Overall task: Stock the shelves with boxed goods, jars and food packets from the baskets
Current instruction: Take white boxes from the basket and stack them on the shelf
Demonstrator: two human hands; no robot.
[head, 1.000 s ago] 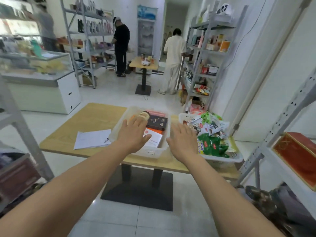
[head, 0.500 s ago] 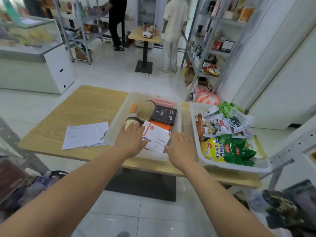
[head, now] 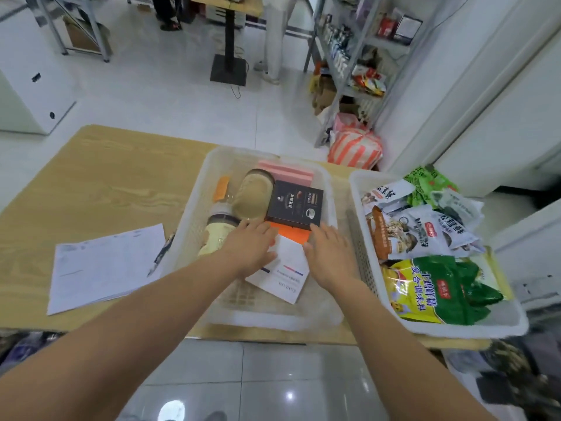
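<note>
A sheaf of papers (head: 106, 265) lies on the wooden table (head: 100, 177) with a pen (head: 162, 252) along its right edge, just beside the translucent left basket (head: 191, 214). Inside that basket a cream jar (head: 217, 235) and a brown jar (head: 253, 196) lie on their sides. The left hand (head: 252, 247) is spread flat, fingers straight and holding nothing, over the white box (head: 290, 268), its fingertips near the jars. A black box (head: 296, 205) rests above an orange box (head: 291, 235). The right hand (head: 331, 253) is likewise relaxed and flat, its fingertips at the black box's near edge, though contact is hard to judge. The right basket (head: 455, 331) holds heaped food packets (head: 425, 229), untouched.
</note>
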